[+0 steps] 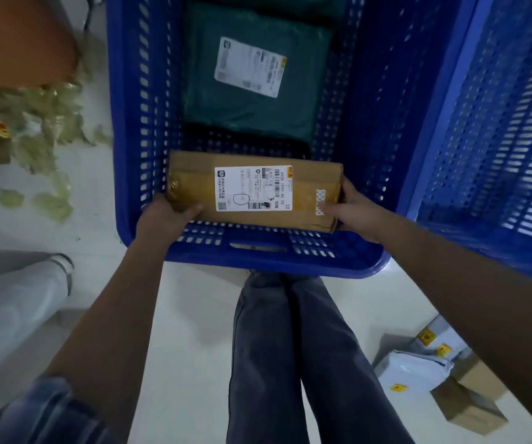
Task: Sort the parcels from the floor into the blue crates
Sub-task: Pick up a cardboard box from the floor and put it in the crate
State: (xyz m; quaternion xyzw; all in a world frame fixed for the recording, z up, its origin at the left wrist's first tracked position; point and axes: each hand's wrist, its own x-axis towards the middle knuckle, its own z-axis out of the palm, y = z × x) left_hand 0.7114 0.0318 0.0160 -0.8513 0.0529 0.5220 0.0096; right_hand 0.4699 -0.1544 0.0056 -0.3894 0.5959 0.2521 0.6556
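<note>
We see both bare forearms reaching forward and down, well apart at the elbows and converging at the hands. The left hand grips the left end of the flat brown cardboard parcel, thumb on top. The right hand holds the opposite end, fingers curled over its edge.

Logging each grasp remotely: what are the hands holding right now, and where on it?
Both hands hold the flat brown cardboard parcel by its short ends, left hand on one, right hand on the other, over the blue plastic crate.
</note>
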